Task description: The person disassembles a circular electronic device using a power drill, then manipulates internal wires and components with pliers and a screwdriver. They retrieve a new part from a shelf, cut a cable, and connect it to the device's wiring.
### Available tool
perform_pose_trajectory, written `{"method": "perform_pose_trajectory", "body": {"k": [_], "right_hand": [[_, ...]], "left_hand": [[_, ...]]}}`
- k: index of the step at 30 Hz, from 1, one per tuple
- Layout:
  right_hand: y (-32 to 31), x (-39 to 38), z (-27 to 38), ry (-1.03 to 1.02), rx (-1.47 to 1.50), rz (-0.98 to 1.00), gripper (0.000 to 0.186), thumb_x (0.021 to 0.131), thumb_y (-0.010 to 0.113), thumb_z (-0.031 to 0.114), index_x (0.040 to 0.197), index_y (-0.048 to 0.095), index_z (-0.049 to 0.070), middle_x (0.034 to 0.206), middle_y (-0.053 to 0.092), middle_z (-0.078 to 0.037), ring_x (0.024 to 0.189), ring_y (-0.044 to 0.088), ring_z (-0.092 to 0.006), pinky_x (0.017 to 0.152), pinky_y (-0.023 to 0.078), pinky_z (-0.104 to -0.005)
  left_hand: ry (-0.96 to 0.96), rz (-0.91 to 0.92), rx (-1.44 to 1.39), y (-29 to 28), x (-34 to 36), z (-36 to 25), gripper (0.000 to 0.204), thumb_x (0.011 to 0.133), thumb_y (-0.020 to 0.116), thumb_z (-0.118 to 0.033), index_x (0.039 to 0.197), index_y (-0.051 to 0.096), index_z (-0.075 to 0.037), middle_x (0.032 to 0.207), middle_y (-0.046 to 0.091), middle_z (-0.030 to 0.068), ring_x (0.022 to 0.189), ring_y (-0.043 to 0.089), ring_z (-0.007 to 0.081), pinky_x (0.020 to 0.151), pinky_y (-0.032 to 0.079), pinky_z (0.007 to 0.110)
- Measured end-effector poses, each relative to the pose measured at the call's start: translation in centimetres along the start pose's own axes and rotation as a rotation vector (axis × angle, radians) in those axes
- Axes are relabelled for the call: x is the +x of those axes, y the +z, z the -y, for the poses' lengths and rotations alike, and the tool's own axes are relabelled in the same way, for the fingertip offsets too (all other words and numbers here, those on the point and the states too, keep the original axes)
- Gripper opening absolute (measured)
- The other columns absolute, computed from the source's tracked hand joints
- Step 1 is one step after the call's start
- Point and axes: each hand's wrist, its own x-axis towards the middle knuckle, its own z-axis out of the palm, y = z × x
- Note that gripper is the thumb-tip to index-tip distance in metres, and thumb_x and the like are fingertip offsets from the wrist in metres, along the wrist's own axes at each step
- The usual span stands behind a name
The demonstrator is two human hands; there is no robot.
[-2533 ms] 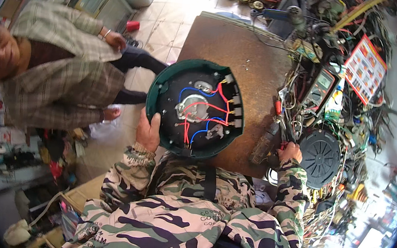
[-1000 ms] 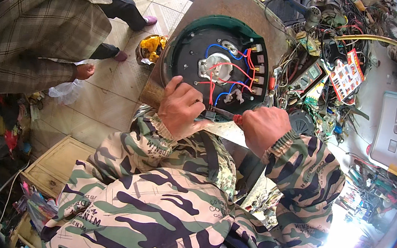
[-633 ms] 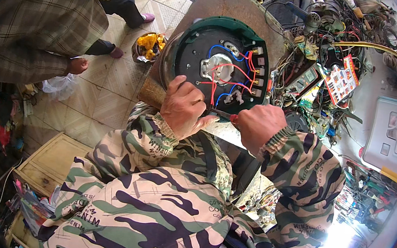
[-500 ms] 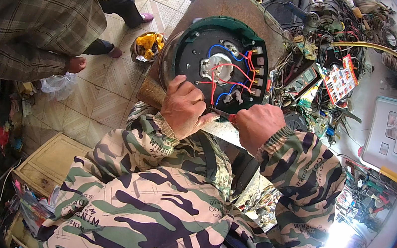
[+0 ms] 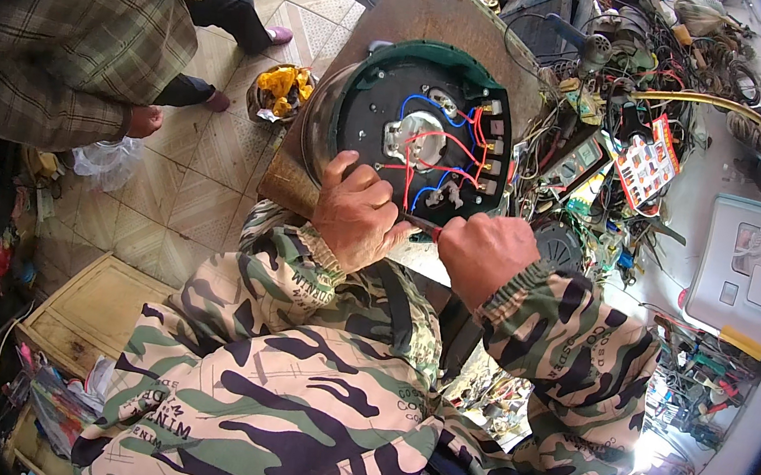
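A round appliance housing [image 5: 377, 117] with a green rim, black inner plate, red and blue wires and several terminals rests open on a rusty-topped bench [image 5: 387, 3]. My left hand [image 5: 356, 207] curls over its lower-left rim, fingers bent and pressed to it. My right hand [image 5: 484, 251] is closed on the red handle of a screwdriver [image 5: 428, 226], whose shaft reaches to the lower edge of the housing, where the wires end. The tip is too small to make out, partly by my left hand.
Another person in a plaid jacket [image 5: 89, 45] stands at the left, beside a bucket [image 5: 263, 107] with yellow scraps. Right of the bench lie heaped cables and parts [image 5: 675, 46], a multimeter [image 5: 574, 167] and a whitish plastic case [image 5: 736, 275]. A wooden cabinet [image 5: 93, 305] is lower left.
Since the oldest frame, both hands came to the housing's lower edge, my right hand bringing the screwdriver from the clutter. In the last half second, housing and hands sit slightly lower in view.
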Motion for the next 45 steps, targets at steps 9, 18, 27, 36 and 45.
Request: {"method": "perform_pose_trajectory", "body": {"k": [9, 18, 27, 36, 45], "right_hand": [[0.7, -0.1, -1.5, 0.034, 0.096, 0.002, 0.014, 0.081, 0.066, 0.017, 0.081, 0.067, 0.003, 0.072, 0.068, -0.017, 0.068, 0.071, -0.0342, 0.057, 0.054, -0.0458], [3.2, 0.3, -6.1, 0.037, 0.555, 0.059, 0.028, 0.087, 0.072, 0.027, 0.088, 0.071, 0.000, 0.073, 0.067, -0.021, 0.070, 0.068, -0.0396, 0.064, 0.052, -0.0478], [7.1, 0.0, -7.1, -0.002, 1.507, 0.298, 0.022, 0.096, 0.070, 0.020, 0.090, 0.068, -0.001, 0.064, 0.061, 0.000, 0.054, 0.055, -0.0067, 0.050, 0.045, -0.0265], [11.8, -0.5, -5.6, -0.080, 1.784, 0.144, 0.023, 0.097, 0.065, 0.020, 0.089, 0.068, -0.002, 0.066, 0.060, 0.000, 0.060, 0.052, -0.0070, 0.055, 0.043, -0.0273], [11.2, -4.0, -2.2, 0.155, 1.404, -0.457, 0.015, 0.091, 0.066, 0.015, 0.099, 0.070, 0.002, 0.070, 0.063, -0.015, 0.063, 0.064, -0.0283, 0.060, 0.048, -0.0394]], "left_hand": [[-0.044, -0.036, 0.011, -0.1, 0.1, 0.3, 0.035, 0.067, 0.086, -0.036, 0.059, 0.064, -0.010, 0.071, 0.056, 0.0034, 0.082, 0.057, 0.0246, 0.105, 0.033, 0.052], [-0.075, 0.047, -0.099, -1.6, 0.0, 0.3, 0.035, 0.063, 0.091, -0.031, 0.080, 0.071, -0.008, 0.088, 0.068, 0.0051, 0.095, 0.064, 0.0247, 0.110, 0.035, 0.047], [-0.170, -0.027, -0.156, -2.3, 1.4, -0.7, 0.034, 0.076, 0.082, -0.012, 0.107, 0.070, -0.008, 0.098, 0.071, 0.0101, 0.095, 0.068, 0.0295, 0.106, 0.041, 0.051], [-0.128, 0.010, -0.308, -2.7, 3.8, -0.3, 0.019, 0.082, 0.072, 0.006, 0.099, 0.070, -0.001, 0.104, 0.071, 0.0135, 0.091, 0.072, 0.0267, 0.077, 0.058, 0.034], [-0.410, 0.243, -0.699, -1.8, 6.3, 0.4, 0.015, 0.098, 0.061, -0.004, 0.112, 0.060, 0.003, 0.112, 0.071, 0.0126, 0.096, 0.069, 0.0141, 0.085, 0.056, 0.028]]}}
